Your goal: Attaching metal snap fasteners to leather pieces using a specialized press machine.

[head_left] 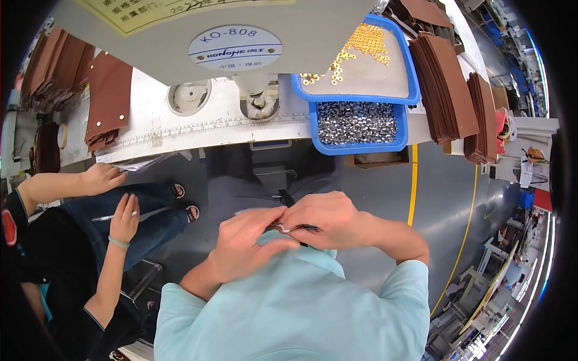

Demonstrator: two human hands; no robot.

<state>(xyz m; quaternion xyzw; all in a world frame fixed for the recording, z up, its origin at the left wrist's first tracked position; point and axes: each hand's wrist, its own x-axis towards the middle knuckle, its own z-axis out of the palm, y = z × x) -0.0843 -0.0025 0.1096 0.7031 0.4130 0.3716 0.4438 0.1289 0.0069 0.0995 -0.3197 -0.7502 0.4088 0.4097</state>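
My left hand (245, 242) and my right hand (325, 220) meet at my waist, in front of my pale blue shirt (301, 295). The right hand's fingers are closed in a pinch around a small whitish and dark piece (285, 228), mostly covered by the fingers. The left hand's fingers curl in from the other side and press at the same spot; its upper edge is slightly blurred. What the piece is, I cannot make out. Both hands are below the near edge of the white worktable (211, 127), over my dark trousers (232, 186).
A grey machine head (150, 36) overhangs the table. Blue trays hold gold rings (367, 42) and silver metal pieces (355, 123). Brown panel stacks (442, 90) stand right; a brown panel with studs (108, 90) lies left. On my left sits a co-worker (54, 253) with a pen.
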